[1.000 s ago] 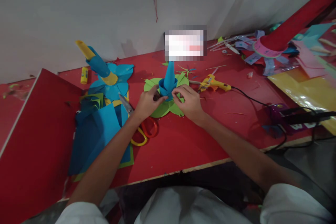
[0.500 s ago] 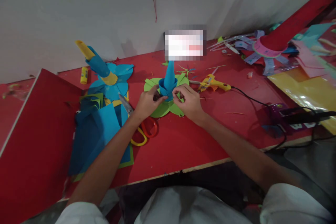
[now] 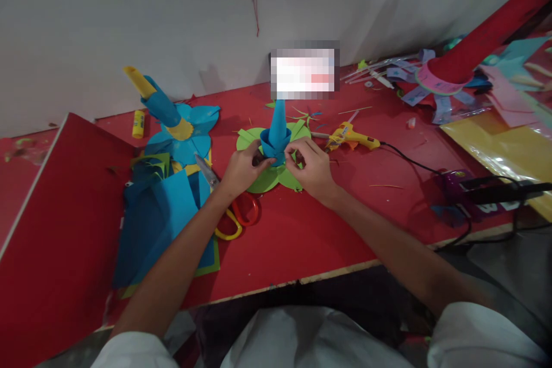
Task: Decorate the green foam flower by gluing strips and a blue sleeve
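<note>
A paper flower stands upright in front of me, with green petals (image 3: 264,180) lying flat on the table and a blue paper cup (image 3: 272,142) at its middle. A narrow blue paper cone (image 3: 280,118) rises out of the cup. My left hand (image 3: 246,169) is closed on the cup's left side, its thumb across the front. At the cup's right side, my right hand (image 3: 311,168) has thumb and forefinger pinched at the paper's edge. Scissors (image 3: 235,215) with red and yellow handles lie beside my left wrist, partly under the forearm.
A blue paper flower (image 3: 190,144) with a yellow roll stands at left, near a glue stick (image 3: 138,124) and blue paper sheets (image 3: 166,207). A yellow glue gun (image 3: 356,139) lies right, its cord running to a purple box (image 3: 459,184). A red leaning tube (image 3: 483,40) stands far right.
</note>
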Motion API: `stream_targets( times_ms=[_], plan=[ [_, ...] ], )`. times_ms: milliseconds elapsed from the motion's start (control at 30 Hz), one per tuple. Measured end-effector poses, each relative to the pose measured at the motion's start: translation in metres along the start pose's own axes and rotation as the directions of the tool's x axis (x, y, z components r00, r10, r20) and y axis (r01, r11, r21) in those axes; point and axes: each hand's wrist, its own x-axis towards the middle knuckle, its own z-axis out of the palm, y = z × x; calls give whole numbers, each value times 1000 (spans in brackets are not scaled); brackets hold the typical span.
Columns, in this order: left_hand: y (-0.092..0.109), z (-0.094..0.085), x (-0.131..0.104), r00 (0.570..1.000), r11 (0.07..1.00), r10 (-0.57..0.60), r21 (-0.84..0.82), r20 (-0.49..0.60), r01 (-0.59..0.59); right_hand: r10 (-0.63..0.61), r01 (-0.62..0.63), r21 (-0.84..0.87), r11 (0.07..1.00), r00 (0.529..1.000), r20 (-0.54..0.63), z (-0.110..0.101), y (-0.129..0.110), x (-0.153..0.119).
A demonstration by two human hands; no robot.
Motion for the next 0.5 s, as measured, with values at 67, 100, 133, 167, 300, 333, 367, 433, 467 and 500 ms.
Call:
stream_targets(
  times_ms=[67,100,133,167,300,333,367,433,467,500],
  plan=[
    [0,0,0,1000,1000,-4,0,2,4,-1,1,-2,1000,1000,2,-1,0,0],
    [0,-1,0,1000,1000,-4,-1,4,4,-1,1,-3,1000,1000,6,-1,-1,0],
    [0,-1,0,1000,1000,-3,-1,5,3,1,-1,-5,1000,1000,11,-1,-1,0],
    [0,-1,0,1000,1000,-1,-1,7,1,3,-3,-6,1000,1000,18,-1,0,0],
    [0,-1,0,1000,1000,6,0,7,-6,5,-6,8,1000,999,53,1,2,-1],
    [0,0,0,1000,1000,2,-1,5,-2,3,-3,12,1000,998,57,1,2,-1],
    [0,0,0,1000,1000,-2,0,4,2,2,-2,13,1000,998,60,1,3,-1],
    [0,0,0,1000,1000,-5,5,0,5,7,-8,4,1000,998,64,2,4,-1],
    [0,0,0,1000,1000,-4,8,-1,4,12,-12,-1,1000,998,66,2,4,-1],
    [0,0,0,1000,1000,-2,10,1,2,18,-18,-4,1000,998,68,2,3,0]
  ],
)
